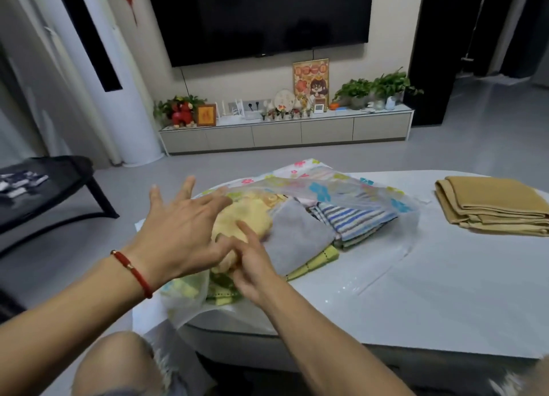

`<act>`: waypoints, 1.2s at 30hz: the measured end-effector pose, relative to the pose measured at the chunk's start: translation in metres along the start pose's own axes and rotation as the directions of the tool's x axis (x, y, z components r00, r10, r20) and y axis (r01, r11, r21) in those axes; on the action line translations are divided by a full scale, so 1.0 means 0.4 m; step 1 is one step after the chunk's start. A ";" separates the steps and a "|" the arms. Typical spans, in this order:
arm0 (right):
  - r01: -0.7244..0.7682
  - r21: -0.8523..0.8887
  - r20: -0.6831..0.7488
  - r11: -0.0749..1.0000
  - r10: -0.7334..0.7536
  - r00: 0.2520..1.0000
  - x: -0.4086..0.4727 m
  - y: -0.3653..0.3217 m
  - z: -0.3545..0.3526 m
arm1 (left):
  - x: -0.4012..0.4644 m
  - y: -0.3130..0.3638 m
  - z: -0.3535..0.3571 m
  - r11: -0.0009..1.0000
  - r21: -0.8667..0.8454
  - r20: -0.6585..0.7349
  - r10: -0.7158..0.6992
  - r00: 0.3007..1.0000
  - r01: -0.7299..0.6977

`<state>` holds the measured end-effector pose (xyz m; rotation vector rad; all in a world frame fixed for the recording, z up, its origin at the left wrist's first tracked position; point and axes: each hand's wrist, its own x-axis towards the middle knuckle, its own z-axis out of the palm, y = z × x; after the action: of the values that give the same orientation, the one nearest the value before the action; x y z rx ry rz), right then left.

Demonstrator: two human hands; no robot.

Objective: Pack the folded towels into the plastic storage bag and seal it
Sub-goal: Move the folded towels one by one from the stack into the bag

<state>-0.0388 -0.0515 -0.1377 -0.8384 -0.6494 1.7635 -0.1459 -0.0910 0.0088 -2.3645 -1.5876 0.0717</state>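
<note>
So, low center of frame, my right hand [252, 272] pinches the near edge of the yellow towel [246, 220], index finger pointing out over it. Left hand [181, 229], red bracelet [133, 269] on the wrist, is spread open with fingers splayed, palm down, hovering over the towel's left side; can't tell if it touches. Yellow towel sits at the open mouth of the bag [326, 187], center frame, on the white table [430, 291]. Beside it to the right: grey towel [297, 238], then striped towel [353, 220] further in under the flowered plastic, green towel [315, 262] underneath. Bag unsealed, mouth flopped toward me over the table edge. Right edge of frame, a folded tan towel [493, 205] lies outside the bag, well apart. Far back, top center: TV [258, 15] above a low cabinet [285, 131].
</note>
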 end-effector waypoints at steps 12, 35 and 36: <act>0.152 -0.889 0.198 0.431 0.063 0.978 0.027 0.056 -0.083 | -0.006 0.004 0.042 0.999 -0.038 0.004 0.018 1.000 -0.017; 0.169 -0.983 0.184 -0.073 -0.348 0.919 -0.146 -0.171 -0.413 | 0.095 0.183 0.084 0.983 -0.025 -0.052 0.182 0.982 -0.183; 0.166 -0.985 0.169 -0.036 -0.326 0.930 -0.188 -0.201 -0.451 | 0.116 0.206 0.087 0.978 -0.022 -0.057 0.205 0.977 -0.206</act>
<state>0.1665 -0.0903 -0.1691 -1.6125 -1.9826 0.5625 -0.0608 -0.0703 -0.0408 -2.5224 -1.3232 0.0279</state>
